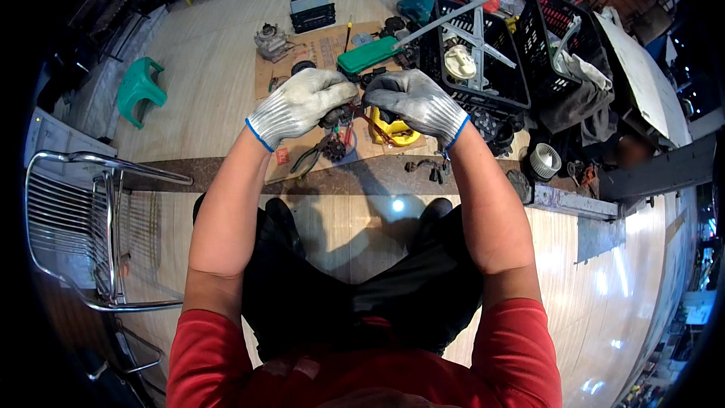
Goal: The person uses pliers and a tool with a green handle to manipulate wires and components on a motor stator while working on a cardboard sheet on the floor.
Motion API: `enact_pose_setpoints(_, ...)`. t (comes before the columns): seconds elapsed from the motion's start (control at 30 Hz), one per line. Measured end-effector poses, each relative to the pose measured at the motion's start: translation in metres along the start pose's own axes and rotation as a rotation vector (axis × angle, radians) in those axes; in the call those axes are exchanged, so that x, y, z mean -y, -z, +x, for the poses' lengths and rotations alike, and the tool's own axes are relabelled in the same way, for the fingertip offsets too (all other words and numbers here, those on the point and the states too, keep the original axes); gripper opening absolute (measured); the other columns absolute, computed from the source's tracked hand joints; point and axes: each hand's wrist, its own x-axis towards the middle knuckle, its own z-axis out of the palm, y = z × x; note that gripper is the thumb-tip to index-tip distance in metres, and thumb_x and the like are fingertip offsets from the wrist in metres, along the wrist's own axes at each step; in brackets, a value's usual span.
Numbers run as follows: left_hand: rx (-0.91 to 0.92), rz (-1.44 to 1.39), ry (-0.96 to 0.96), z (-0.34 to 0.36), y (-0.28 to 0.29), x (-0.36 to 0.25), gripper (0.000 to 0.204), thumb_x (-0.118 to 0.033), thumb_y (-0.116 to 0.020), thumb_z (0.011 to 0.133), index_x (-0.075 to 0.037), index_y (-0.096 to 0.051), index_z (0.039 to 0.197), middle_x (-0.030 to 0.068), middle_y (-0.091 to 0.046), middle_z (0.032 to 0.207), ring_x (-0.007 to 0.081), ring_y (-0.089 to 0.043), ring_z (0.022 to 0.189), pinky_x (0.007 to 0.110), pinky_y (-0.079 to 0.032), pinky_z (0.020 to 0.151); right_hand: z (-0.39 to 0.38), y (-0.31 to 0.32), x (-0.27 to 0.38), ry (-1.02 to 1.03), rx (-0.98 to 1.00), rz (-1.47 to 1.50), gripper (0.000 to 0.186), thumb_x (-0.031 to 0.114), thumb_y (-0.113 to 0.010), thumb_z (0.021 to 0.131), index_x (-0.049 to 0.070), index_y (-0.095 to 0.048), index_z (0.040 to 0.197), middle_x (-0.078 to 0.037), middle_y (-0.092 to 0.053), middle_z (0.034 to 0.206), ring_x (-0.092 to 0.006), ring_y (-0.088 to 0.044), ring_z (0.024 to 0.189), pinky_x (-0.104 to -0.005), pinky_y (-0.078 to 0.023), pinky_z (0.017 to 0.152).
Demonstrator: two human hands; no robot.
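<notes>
Honestly, the small dark part with red wires [349, 115] was gripped tight between the left hand [300, 104] and right hand [418, 103], both gloved with fingers closed on it, and a wire could've been yanked loose or the part dropped toward the clutter at 12 o'clock.

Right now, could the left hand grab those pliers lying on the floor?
Probably not straight away. The left hand is gripping a small dark part together with the right hand. The pliers lie uncovered just below it, so nothing blocks the way once it lets go.
</notes>
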Motion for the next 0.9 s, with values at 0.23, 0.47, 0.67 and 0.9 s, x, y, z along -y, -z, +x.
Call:
enact_pose_setpoints(0.23,-0.223,-0.38,0.088,0.004,-0.008,0.013,0.049,-0.041,-0.056,0.099,0.007,-0.065,0.106,0.0069,-0.057,0.074,0.015,-0.052,0.07,0.033,-0.046,0.067,0.005,-0.017,-0.001,0.047,-0.101,-0.046,0.033,0.027,-0.064,0.094,-0.004,-0.068,0.106,-0.021,-0.07,0.09,-0.0224,-0.065,0.077,-0.0342,-0.051,0.072)
enact_pose_setpoints(0.47,-0.571,0.038,0.016,0.008,-0.015,0.013,0.049,-0.042,-0.054,0.099,0.005,-0.065,0.11,0.0218,-0.067,0.084,0.0295,-0.066,0.082,0.039,-0.05,0.075,0.007,-0.039,-0.008,0.218,-0.264,-0.159,0.034,0.032,-0.061,0.092,0.004,-0.071,0.107,-0.024,-0.069,0.094,-0.0413,-0.066,0.087,-0.0402,-0.052,0.077)
enact_pose_setpoints(0.67,-0.651,0.056,0.021,0.009,-0.03,0.006,0.043,-0.041,-0.053,0.099,-0.002,-0.067,0.092,0.0235,-0.067,0.087,0.0431,-0.064,0.087,0.05,-0.049,0.076,0.013,-0.046,-0.005,0.068,-0.323,0.224,0.039,0.032,-0.064,0.093,-0.004,-0.069,0.109,-0.021,-0.073,0.095,-0.0234,-0.069,0.082,-0.0355,-0.051,0.078)
enact_pose_setpoints(0.9,-0.55,0.068,-0.005,0.005,-0.032,0.004,0.046,-0.042,-0.052,0.099,0.002,-0.067,0.104,0.0221,-0.068,0.086,0.0362,-0.068,0.086,0.043,-0.051,0.077,0.015,-0.042,-0.004,0.035,-0.376,0.346,0.029,0.024,-0.066,0.095,-0.003,-0.07,0.103,-0.008,-0.07,0.089,-0.0143,-0.06,0.078,-0.0294,-0.048,0.071)
